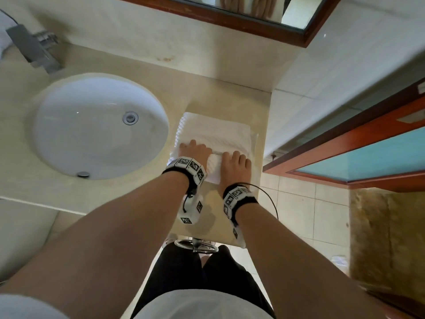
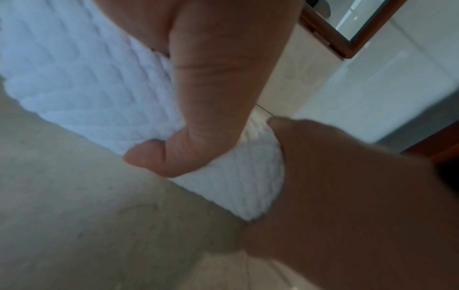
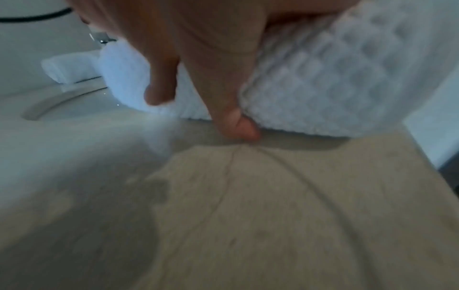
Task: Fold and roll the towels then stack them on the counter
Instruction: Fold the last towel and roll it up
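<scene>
A white waffle-weave towel [image 1: 216,132] lies on the beige counter [image 1: 138,72], just right of the sink. Its near end is rolled up into a thick roll [image 1: 213,163]. My left hand [image 1: 195,149] grips the roll's left part and my right hand [image 1: 234,163] its right part, fingers over the top. In the left wrist view my left thumb [image 2: 183,137] is tucked against the towel roll's [image 2: 236,182] near side at the counter. The right wrist view shows my right thumb [image 3: 236,121] pressed under the roll [image 3: 335,78]. My fingertips are hidden behind the roll.
A round white sink [image 1: 80,139] sits to the left, with a metal faucet [image 1: 34,49] behind it. Another rolled white towel [image 3: 72,66] lies beyond the sink. The counter's right edge [image 1: 261,162] runs close beside the towel, with floor tiles below. A wood-framed mirror [image 1: 230,19] hangs above.
</scene>
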Tool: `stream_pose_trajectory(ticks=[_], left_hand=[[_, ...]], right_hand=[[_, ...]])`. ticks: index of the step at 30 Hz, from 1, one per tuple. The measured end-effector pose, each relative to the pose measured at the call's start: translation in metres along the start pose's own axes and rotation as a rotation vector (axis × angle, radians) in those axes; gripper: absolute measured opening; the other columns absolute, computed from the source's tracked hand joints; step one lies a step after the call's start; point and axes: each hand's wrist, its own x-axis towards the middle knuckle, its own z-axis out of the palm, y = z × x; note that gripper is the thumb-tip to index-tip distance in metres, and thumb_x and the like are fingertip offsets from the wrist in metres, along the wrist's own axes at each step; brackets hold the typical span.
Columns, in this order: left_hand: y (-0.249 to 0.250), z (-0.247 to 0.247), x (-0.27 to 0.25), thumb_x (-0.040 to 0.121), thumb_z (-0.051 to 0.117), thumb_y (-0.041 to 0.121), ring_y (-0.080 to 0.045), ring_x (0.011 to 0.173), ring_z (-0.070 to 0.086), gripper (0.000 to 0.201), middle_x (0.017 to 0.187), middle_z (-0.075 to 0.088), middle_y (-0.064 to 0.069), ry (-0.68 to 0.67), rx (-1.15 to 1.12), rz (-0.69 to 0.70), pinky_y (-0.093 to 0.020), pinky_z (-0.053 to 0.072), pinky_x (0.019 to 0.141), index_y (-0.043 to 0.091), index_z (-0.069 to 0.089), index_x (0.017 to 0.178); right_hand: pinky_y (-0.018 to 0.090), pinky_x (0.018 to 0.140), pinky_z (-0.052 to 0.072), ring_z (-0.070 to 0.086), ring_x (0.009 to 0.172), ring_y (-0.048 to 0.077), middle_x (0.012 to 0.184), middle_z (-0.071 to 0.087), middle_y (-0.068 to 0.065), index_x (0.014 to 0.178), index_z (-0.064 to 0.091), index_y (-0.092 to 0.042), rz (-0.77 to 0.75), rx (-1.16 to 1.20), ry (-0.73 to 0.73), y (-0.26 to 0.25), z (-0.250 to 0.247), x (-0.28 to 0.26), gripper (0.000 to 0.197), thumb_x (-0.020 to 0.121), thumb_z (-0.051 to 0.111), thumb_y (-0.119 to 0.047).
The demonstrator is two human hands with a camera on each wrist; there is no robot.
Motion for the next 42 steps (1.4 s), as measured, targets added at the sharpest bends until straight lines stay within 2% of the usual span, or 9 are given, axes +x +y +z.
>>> stream_pose_trajectory(ticks=[4, 10, 15, 18, 23, 28, 34, 38, 42], left_hand=[[-0.001, 0.002, -0.009, 0.070, 0.076, 0.037, -0.027, 0.120, 0.044, 0.066, 0.128, 0.050, 0.001, 0.031, 0.086, 0.030, -0.044, 0.037, 0.099, 0.029, 0.047, 0.129], [0.015, 0.039, -0.050, 0.073, 0.061, 0.010, -0.036, 0.116, 0.046, 0.056, 0.123, 0.052, -0.011, 0.366, -0.034, -0.072, -0.051, 0.025, 0.113, 0.011, 0.048, 0.127], [0.010, 0.026, -0.030, 0.080, 0.060, 0.016, -0.031, 0.115, 0.047, 0.043, 0.120, 0.056, -0.002, 0.319, -0.079, -0.069, -0.045, 0.026, 0.109, 0.022, 0.052, 0.122], [0.011, 0.020, -0.019, 0.084, 0.063, 0.024, -0.028, 0.120, 0.044, 0.043, 0.126, 0.054, 0.001, 0.255, -0.064, -0.098, -0.043, 0.024, 0.108, 0.027, 0.050, 0.124], [0.009, 0.013, -0.009, 0.077, 0.071, 0.034, -0.029, 0.124, 0.041, 0.060, 0.133, 0.049, 0.000, 0.174, 0.007, -0.078, -0.044, 0.024, 0.109, 0.029, 0.046, 0.131], [0.009, 0.013, -0.018, 0.076, 0.067, 0.021, -0.034, 0.126, 0.038, 0.065, 0.137, 0.040, -0.011, 0.187, -0.017, -0.102, -0.046, 0.020, 0.115, 0.023, 0.043, 0.137], [0.003, 0.014, -0.026, 0.075, 0.069, 0.015, -0.033, 0.125, 0.039, 0.068, 0.134, 0.044, -0.010, 0.257, -0.032, -0.055, -0.048, 0.015, 0.118, 0.018, 0.041, 0.137], [-0.001, 0.006, -0.017, 0.077, 0.073, 0.022, -0.030, 0.128, 0.040, 0.060, 0.133, 0.049, -0.003, 0.212, -0.069, -0.050, -0.047, 0.018, 0.116, 0.025, 0.047, 0.131], [0.000, 0.005, -0.011, 0.068, 0.077, 0.024, -0.028, 0.125, 0.042, 0.067, 0.128, 0.051, 0.000, 0.200, -0.024, -0.043, -0.047, 0.020, 0.113, 0.028, 0.048, 0.129]], right_hand=[[0.045, 0.100, 0.038, 0.044, 0.112, 0.032, 0.122, 0.047, 0.010, 0.130, 0.042, -0.023, 0.051, 0.043, -0.079, 0.000, 0.001, -0.002, 0.066, 0.069, 0.068, -0.019], [0.050, 0.108, 0.030, 0.042, 0.126, 0.032, 0.131, 0.048, 0.008, 0.132, 0.041, -0.032, -0.010, -0.012, -0.309, 0.004, -0.015, 0.023, 0.077, 0.064, 0.076, -0.039], [0.048, 0.107, 0.033, 0.045, 0.125, 0.031, 0.131, 0.051, 0.007, 0.130, 0.045, -0.026, 0.024, 0.034, -0.444, 0.008, -0.022, 0.030, 0.075, 0.061, 0.074, -0.035], [0.047, 0.105, 0.034, 0.040, 0.124, 0.033, 0.134, 0.043, 0.012, 0.134, 0.038, -0.023, 0.122, 0.034, -0.328, 0.000, -0.014, 0.018, 0.080, 0.065, 0.076, -0.031], [0.045, 0.089, 0.044, 0.053, 0.099, 0.035, 0.108, 0.055, 0.015, 0.113, 0.051, -0.013, 0.085, -0.030, 0.071, -0.009, 0.005, -0.011, 0.046, 0.072, 0.072, -0.012], [0.045, 0.099, 0.036, 0.046, 0.116, 0.032, 0.124, 0.048, 0.010, 0.132, 0.035, -0.027, 0.074, 0.046, -0.213, 0.010, 0.000, 0.019, 0.078, 0.066, 0.076, -0.037], [0.048, 0.105, 0.036, 0.045, 0.122, 0.031, 0.129, 0.048, 0.006, 0.136, 0.036, -0.029, 0.036, 0.081, -0.416, 0.021, -0.017, 0.041, 0.092, 0.056, 0.081, -0.030], [0.047, 0.103, 0.038, 0.044, 0.122, 0.031, 0.129, 0.046, 0.009, 0.137, 0.034, -0.025, 0.085, 0.068, -0.349, 0.014, -0.010, 0.033, 0.098, 0.054, 0.085, -0.035], [0.043, 0.090, 0.043, 0.049, 0.101, 0.032, 0.112, 0.049, 0.011, 0.124, 0.042, -0.021, 0.126, 0.049, -0.039, 0.007, 0.011, 0.004, 0.079, 0.056, 0.082, -0.027]])
